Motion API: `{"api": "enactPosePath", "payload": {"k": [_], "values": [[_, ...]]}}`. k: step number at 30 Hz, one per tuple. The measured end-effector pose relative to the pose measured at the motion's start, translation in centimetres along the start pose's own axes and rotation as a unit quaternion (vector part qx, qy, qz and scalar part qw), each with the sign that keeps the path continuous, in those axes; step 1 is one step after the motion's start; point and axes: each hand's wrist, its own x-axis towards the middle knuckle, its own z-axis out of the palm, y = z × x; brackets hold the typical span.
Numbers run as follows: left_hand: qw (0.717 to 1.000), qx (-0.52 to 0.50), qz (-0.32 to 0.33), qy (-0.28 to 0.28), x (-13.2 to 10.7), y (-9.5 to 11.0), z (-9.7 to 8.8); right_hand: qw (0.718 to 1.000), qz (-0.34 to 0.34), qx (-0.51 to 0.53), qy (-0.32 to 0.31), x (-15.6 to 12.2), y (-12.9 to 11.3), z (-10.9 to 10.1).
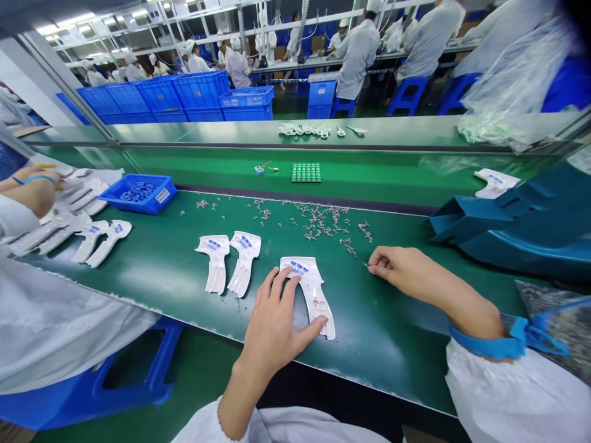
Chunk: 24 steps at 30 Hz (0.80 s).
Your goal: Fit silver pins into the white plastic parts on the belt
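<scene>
At the lower centre of the frame, the left hand (pixel 274 329) is spread over a white shell (pixel 313 288), fingers at its top and thumb over its lower end, not closed around it. Right of centre, the right hand (pixel 392 266) pinches a tiny part (pixel 366 265) between thumb and fingers. Left of centre lie two shells (pixel 215 264). Beyond, metal bits (pixel 323 223) scatter mid-frame; a blue tray (pixel 152 205) sits farther left. Above them is a green board (pixel 306 173); at the top, blue crates (pixel 159 95) and people (pixel 359 52) in white.

left fingers (pixel 276 287) on white shell (pixel 313 284) | right fingers (pixel 379 263) pinch tiny piece (pixel 366 264)
</scene>
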Motion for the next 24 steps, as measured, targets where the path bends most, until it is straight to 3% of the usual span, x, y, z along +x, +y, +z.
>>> {"api": "enactPosePath", "payload": {"k": [6,13,16,19,21,24], "values": [[1.000,-0.003,0.005,0.001,0.0,0.0,0.0,0.998,-0.043,-0.014,0.036,0.3,-1.4,0.4],[1.000,-0.006,0.007,0.002,0.0,0.0,-0.1,0.998,-0.052,-0.001,0.024,-0.2,-2.7,0.0],[1.000,-0.009,0.005,0.002,-0.1,0.0,-0.1,0.991,-0.083,0.099,-0.029,-1.4,-4.3,-0.7],[1.000,-0.010,0.003,0.003,0.0,0.0,0.0,0.966,-0.126,0.196,-0.113,-2.6,-6.6,-0.6],[1.000,-0.010,0.002,0.002,0.1,0.0,0.0,0.954,-0.141,0.221,-0.146,-3.1,-7.8,0.0],[1.000,-0.010,0.002,0.000,0.1,0.0,0.0,0.954,-0.150,0.211,-0.148,-3.3,-8.7,1.2]]}}
